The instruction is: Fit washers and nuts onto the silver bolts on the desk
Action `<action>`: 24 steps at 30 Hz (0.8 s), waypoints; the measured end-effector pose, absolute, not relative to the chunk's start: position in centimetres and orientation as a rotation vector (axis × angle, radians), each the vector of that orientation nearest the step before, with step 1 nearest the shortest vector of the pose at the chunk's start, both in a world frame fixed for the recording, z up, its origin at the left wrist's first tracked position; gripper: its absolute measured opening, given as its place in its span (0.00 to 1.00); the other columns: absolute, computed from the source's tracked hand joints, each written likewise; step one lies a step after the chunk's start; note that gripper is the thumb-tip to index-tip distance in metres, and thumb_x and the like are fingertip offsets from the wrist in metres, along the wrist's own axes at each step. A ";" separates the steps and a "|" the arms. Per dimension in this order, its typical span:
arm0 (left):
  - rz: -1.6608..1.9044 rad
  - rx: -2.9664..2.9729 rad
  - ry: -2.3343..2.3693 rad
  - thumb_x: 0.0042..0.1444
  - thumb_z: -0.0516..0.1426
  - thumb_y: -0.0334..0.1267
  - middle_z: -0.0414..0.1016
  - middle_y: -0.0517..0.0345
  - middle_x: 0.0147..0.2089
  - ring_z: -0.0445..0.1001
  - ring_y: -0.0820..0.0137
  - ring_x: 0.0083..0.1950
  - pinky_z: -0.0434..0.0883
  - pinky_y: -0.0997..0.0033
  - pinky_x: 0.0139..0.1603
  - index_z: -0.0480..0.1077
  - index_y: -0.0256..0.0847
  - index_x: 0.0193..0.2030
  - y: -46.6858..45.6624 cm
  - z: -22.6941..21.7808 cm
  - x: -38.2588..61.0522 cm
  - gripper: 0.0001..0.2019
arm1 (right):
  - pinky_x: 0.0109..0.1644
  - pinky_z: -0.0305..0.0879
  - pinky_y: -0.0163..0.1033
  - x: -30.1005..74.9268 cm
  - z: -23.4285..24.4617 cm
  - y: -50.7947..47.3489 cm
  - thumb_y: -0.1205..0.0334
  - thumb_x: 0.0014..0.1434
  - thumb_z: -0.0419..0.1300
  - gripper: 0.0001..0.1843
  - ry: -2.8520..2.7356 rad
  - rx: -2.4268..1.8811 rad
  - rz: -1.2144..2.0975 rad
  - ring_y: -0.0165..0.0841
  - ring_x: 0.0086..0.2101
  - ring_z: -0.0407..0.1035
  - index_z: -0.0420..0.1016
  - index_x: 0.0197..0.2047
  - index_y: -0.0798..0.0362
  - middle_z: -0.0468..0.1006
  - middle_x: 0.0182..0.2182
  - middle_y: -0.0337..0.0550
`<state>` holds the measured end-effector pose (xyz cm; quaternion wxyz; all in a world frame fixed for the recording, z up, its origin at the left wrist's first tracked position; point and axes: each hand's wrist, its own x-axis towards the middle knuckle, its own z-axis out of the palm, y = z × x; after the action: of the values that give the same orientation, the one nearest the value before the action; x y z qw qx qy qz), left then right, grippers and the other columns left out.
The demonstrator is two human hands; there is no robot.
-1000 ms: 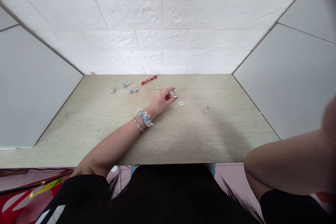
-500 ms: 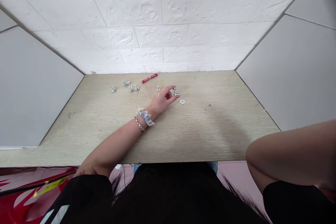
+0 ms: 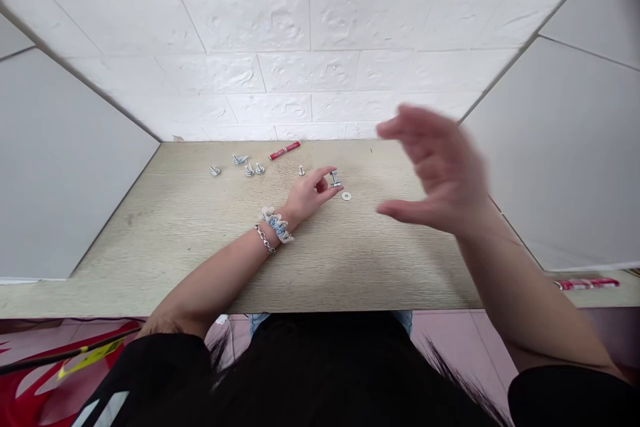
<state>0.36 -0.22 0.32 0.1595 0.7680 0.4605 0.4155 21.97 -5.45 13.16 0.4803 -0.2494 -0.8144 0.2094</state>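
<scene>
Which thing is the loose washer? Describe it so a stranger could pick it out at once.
From the white brick-patterned wall, drop to the pale wooden tabletop. There, find the left hand pinching a metal bolt; the washer lies flat just nearer the viewer and slightly right of it. Unlike the bolts at left, it is a pale ring with a hole and no shank.

Desk nook [image 3: 325,280] against brick-patterned wall [image 3: 280,20]

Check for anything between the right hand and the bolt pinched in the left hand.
Nothing visible blocks the gap between the open right hand and the bolt. A flat washer lies on the tabletop near the left hand's thumb, probably too low to obstruct.
</scene>
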 end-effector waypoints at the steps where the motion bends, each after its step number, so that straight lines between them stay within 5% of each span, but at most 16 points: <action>1: 1.196 2.200 1.308 0.54 0.60 0.47 0.67 0.67 0.24 0.65 0.78 0.26 0.66 0.77 0.32 0.70 0.40 0.52 -0.2 0.3 0.4 0.20 | 0.63 0.62 0.52 21.4 11.4 -4.3 0.50 0.46 0.69 0.43 -2.038 -0.653 0.536 0.41 0.57 0.64 0.58 0.63 0.34 0.68 0.57 0.39; 7: 1.169 2.185 1.284 0.54 0.60 0.48 0.67 0.67 0.24 0.64 0.79 0.24 0.65 0.78 0.30 0.70 0.40 0.52 -0.1 0.2 0.4 0.21 | 0.59 0.63 0.56 20.4 2.5 0.8 0.50 0.45 0.69 0.41 -2.126 -0.958 0.661 0.45 0.53 0.68 0.63 0.61 0.51 0.72 0.52 0.53; 10: 1.168 2.180 1.281 0.55 0.60 0.45 0.68 0.66 0.25 0.65 0.78 0.25 0.66 0.77 0.31 0.69 0.40 0.52 0.0 0.2 0.3 0.20 | 0.59 0.63 0.55 19.8 1.0 1.2 0.44 0.44 0.68 0.43 -2.004 -0.991 0.842 0.45 0.54 0.67 0.64 0.60 0.51 0.72 0.52 0.53; 16: 1.275 2.350 1.280 0.54 0.61 0.39 0.70 0.56 0.40 0.70 0.74 0.38 0.71 0.73 0.40 0.70 0.40 0.50 0.3 0.2 0.2 0.17 | 0.50 0.69 0.45 16.6 -0.6 0.4 0.33 0.58 0.48 0.33 -1.523 -0.975 1.148 0.37 0.46 0.71 0.73 0.48 0.53 0.76 0.44 0.49; 24: 1.445 2.520 1.077 0.56 0.59 0.39 0.70 0.50 0.47 0.71 0.67 0.50 0.72 0.64 0.51 0.70 0.39 0.47 -0.3 -0.1 0.6 0.13 | 0.46 0.67 0.41 16.0 -0.6 -1.2 0.37 0.59 0.50 0.26 -1.640 -0.887 1.001 0.34 0.39 0.71 0.72 0.42 0.52 0.76 0.37 0.45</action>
<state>0.63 -0.31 -0.13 0.0219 0.8132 0.3477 0.4662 16.04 -1.16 -0.61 0.4906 -0.3653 -0.6753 0.4122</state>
